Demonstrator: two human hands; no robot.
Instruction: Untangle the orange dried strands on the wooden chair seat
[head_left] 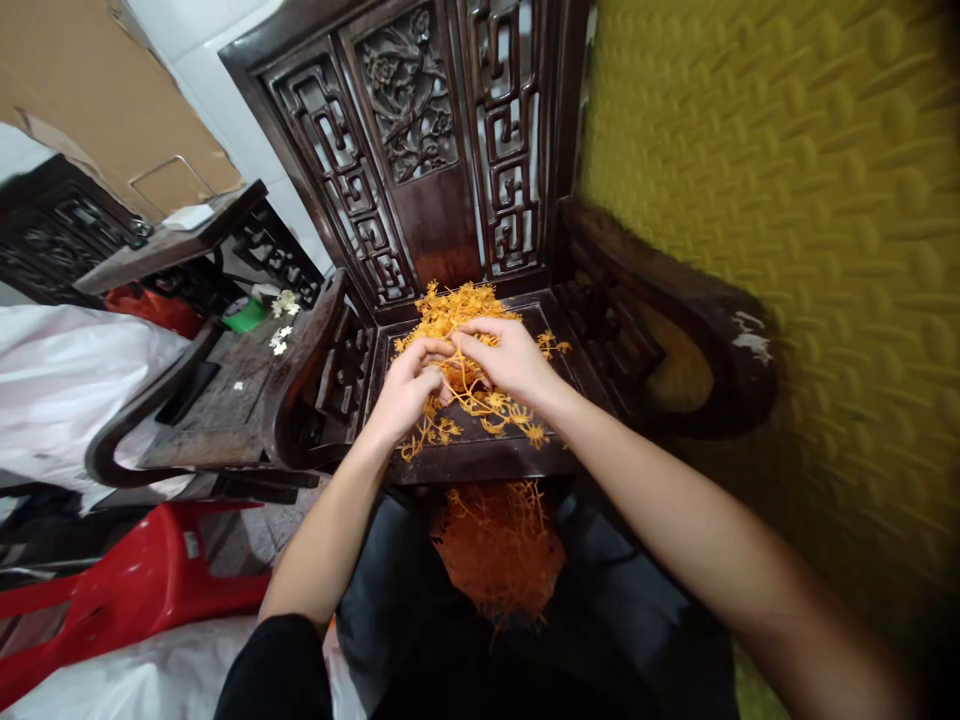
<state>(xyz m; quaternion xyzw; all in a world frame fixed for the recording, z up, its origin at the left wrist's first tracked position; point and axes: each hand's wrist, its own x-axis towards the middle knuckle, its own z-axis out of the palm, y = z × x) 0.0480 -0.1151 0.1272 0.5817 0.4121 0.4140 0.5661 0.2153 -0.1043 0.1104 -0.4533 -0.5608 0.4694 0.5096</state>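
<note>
A heap of orange plastic flower sprigs [450,305] lies on the seat of a dark carved wooden chair [480,455]. My left hand [409,385] and my right hand [506,355] meet over the heap, fingers pinched together on a sprig between them. Loose orange sprigs [517,420] trail across the seat under my right wrist. A second, denser bundle of orange sprigs [499,555] sits lower down, between my knees, below the seat's front edge.
A yellow padded wall [787,200] rises on the right. Left of the chair stands a dark wooden side table [225,400] with small white flowers [281,335]. A red plastic stool [135,585], white bags [60,380] and cardboard [97,90] lie further left.
</note>
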